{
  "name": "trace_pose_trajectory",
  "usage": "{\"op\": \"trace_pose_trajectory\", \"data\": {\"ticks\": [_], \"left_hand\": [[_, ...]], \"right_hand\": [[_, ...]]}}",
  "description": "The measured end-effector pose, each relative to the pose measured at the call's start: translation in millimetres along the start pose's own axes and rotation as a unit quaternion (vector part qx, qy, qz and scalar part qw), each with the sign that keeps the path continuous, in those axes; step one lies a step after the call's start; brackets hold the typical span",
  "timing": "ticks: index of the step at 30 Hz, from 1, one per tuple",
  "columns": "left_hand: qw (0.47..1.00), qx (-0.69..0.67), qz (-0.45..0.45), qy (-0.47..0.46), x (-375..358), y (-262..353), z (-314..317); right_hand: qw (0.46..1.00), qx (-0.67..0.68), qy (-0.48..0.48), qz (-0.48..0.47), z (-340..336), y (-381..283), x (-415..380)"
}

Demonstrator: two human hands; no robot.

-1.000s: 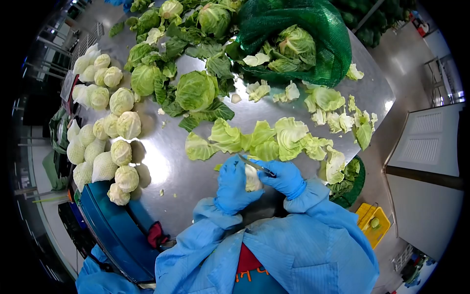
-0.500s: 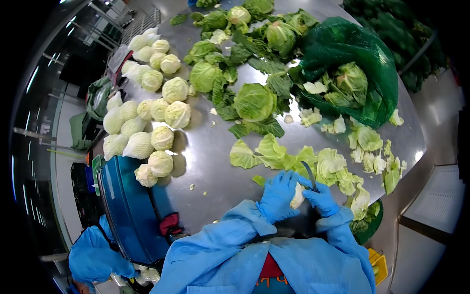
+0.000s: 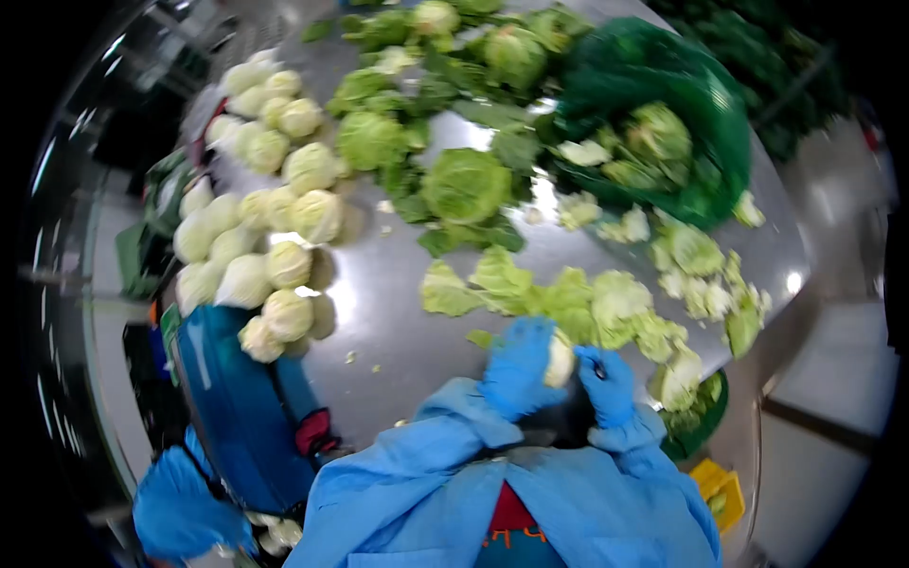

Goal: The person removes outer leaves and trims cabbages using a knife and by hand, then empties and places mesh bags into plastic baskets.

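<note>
Blue-gloved left hand (image 3: 516, 367) wraps its fingers around the pale cabbage (image 3: 560, 361), held just above the steel surface (image 3: 398, 303) near your chest. Right hand (image 3: 606, 383) is closed on a knife (image 3: 596, 364) at the cabbage's side; blade is blurred. Keep the cut shallow, blade away from the left thumb, turning the head steadily. Loose leaves (image 3: 568, 298) lie just beyond.

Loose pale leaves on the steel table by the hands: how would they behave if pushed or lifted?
The loose leaves look thin and curled, so probably floppy and light. On the shiny steel table they would likely slide rather than roll. Overlapping pieces may drag along together.
</note>
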State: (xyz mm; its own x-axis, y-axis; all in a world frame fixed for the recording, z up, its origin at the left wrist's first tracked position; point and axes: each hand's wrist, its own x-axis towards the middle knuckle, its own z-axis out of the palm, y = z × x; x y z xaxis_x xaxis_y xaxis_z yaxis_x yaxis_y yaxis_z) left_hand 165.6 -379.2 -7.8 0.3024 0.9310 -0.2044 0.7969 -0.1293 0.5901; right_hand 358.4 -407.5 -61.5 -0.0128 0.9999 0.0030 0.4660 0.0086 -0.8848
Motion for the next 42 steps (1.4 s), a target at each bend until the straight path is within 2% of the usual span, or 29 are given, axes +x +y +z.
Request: {"op": "trace_pose_trajectory", "data": {"ticks": [2, 4, 7, 11, 13, 14, 15, 16, 19, 22, 25, 28, 31, 34, 36, 38, 40, 42], "left_hand": [[0.999, -0.001, 0.032, 0.019, -3, -11, -2], [0.998, -0.02, 0.06, 0.026, -6, -18, -5], [0.995, -0.024, 0.091, 0.045, -10, -22, -3], [0.992, -0.022, 0.101, 0.067, -12, -26, 0], [0.992, -0.018, 0.102, 0.072, -11, -25, 1], [0.992, -0.017, 0.102, 0.074, -11, -24, 2], [0.993, -0.028, 0.094, 0.065, -10, -24, 4], [0.994, -0.04, 0.086, 0.054, -8, -25, 7], [0.993, -0.027, 0.086, 0.073, -6, -22, 9], [0.992, -0.019, 0.099, 0.074, -3, -17, 2], [0.994, -0.002, 0.1, 0.051, -5, -12, -2], [0.996, -0.001, 0.076, 0.05, -5, -12, -2], [0.996, -0.017, 0.069, 0.06, -6, -21, 3], [0.996, -0.013, 0.075, 0.055, -6, -19, 1], [0.996, -0.012, 0.076, 0.048, -6, -18, 0], [0.996, -0.02, 0.072, 0.046, -5, -19, 1], [0.995, -0.021, 0.072, 0.059, -6, -21, 4], [0.995, -0.022, 0.072, 0.067, -5, -20, 6]], "right_hand": [[0.979, 0.147, -0.002, 0.141, 3, 9, -2], [0.925, 0.272, -0.045, 0.261, -6, -15, 11], [0.946, 0.229, -0.097, 0.208, 3, -22, 22], [0.93, 0.296, -0.138, 0.171, 27, -2, 28], [0.927, 0.32, -0.14, 0.139, 22, -14, 31], [0.97, 0.181, -0.151, 0.058, 15, -19, 30], [0.986, 0.036, -0.159, -0.027, 6, -22, 29], [0.975, -0.107, -0.162, -0.11, 1, -24, 27], [0.967, -0.182, -0.14, -0.109, 7, -17, 23], [0.975, -0.132, -0.124, -0.131, 4, -15, 20], [0.994, 0.07, -0.071, -0.048, 8, -4, 10], [0.965, 0.233, -0.108, 0.051, -2, 0, 8], [0.906, 0.27, -0.125, 0.302, -12, -19, 18], [0.916, 0.288, -0.128, 0.248, 0, -26, 25], [0.888, 0.349, -0.164, 0.25, -1, -34, 32], [0.92, 0.298, -0.187, 0.171, -1, -29, 32], [0.974, 0.124, -0.191, 0.009, 4, -7, 23], [0.985, -0.004, -0.171, -0.037, 3, -3, 17]]}}
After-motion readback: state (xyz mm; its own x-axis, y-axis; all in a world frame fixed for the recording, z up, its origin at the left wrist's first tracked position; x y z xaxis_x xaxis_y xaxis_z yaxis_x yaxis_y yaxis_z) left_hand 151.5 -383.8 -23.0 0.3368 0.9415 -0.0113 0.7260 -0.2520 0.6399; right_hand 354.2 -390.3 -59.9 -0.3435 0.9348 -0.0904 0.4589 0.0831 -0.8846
